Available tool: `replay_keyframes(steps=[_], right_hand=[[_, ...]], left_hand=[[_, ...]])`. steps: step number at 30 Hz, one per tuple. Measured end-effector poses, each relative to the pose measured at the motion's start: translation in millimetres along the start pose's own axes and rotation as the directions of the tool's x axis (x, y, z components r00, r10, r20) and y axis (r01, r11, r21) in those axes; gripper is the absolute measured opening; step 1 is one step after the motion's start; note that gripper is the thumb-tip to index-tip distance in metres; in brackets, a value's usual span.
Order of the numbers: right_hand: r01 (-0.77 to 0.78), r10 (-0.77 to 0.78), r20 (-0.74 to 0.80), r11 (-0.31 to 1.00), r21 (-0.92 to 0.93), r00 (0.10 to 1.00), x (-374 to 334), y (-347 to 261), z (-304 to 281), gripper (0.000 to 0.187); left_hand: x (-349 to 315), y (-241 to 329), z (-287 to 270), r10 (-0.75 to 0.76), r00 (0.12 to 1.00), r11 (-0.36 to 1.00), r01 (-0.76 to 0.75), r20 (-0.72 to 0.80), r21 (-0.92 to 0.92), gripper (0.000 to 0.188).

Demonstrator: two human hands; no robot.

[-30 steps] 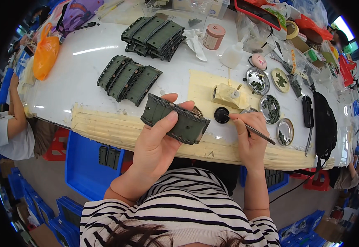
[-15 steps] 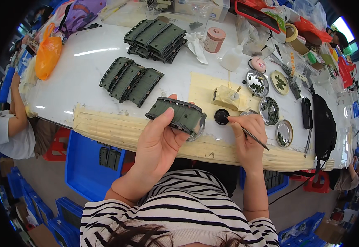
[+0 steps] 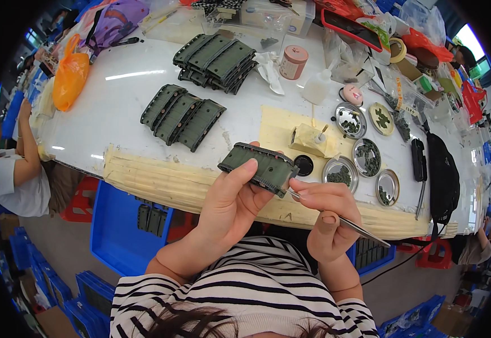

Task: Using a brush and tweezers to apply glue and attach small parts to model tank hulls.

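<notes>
My left hand (image 3: 223, 205) grips a dark green ribbed model part (image 3: 256, 163), holding it tilted above the table's front edge with the thumb on its upper face. In my closed right hand (image 3: 335, 211) is a pair of slim metal tweezers (image 3: 363, 232). The tweezer tip meets the part's right end; whether anything sits between the points is too small to tell. Just beyond the part lies a small round black dish (image 3: 303, 165). Right of it stands a metal dish (image 3: 353, 187) of tiny green pieces.
Similar green parts lie in a far stack (image 3: 217, 56) and a nearer group (image 3: 182, 117). A yellow taped block (image 3: 312, 141) stands beyond the black dish. Several small dishes, a black pouch (image 3: 445, 174) and bags crowd the right. Below the table edge sits a blue tray (image 3: 107, 231).
My right hand has brought the tweezers from the black dish to the green part's right end. My left hand has shifted the part slightly right and nearer. The metal dish now shows fully.
</notes>
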State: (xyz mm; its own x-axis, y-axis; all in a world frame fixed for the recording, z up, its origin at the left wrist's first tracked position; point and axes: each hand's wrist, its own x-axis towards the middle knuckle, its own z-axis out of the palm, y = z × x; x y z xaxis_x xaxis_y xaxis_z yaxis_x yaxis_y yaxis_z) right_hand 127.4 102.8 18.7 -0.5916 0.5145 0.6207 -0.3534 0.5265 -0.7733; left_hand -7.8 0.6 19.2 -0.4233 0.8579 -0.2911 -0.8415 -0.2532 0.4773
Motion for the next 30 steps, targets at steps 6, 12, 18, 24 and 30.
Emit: replay_keyframes(steps=[6,12,18,24,30], right_hand=[[-0.035,0.036,0.006,0.994,-0.105,0.999,3,-4,3,0.043],[-0.011,0.011,-0.022,1.000,-0.021,1.000,0,3,2,0.027],[-0.005,0.005,-0.024,1.000,-0.026,1.000,-1,4,2,0.025],[0.015,-0.016,-0.015,0.999,-0.041,1.000,-1,7,2,0.025],[0.061,-0.061,-0.013,0.997,-0.052,0.998,-2,10,2,0.025]], left_hand=[[-1,-2,0,0.045,0.999,0.999,-0.045,0.012,0.018,0.040],[0,-3,-1,0.049,0.999,0.999,-0.049,0.012,-0.001,0.040],[0,-2,0,0.041,0.999,0.999,-0.041,0.005,-0.001,0.039],[1,-3,-1,0.042,0.999,0.999,-0.042,-0.004,-0.016,0.039],[0,-3,-1,0.042,0.999,0.999,-0.041,0.010,-0.014,0.039]])
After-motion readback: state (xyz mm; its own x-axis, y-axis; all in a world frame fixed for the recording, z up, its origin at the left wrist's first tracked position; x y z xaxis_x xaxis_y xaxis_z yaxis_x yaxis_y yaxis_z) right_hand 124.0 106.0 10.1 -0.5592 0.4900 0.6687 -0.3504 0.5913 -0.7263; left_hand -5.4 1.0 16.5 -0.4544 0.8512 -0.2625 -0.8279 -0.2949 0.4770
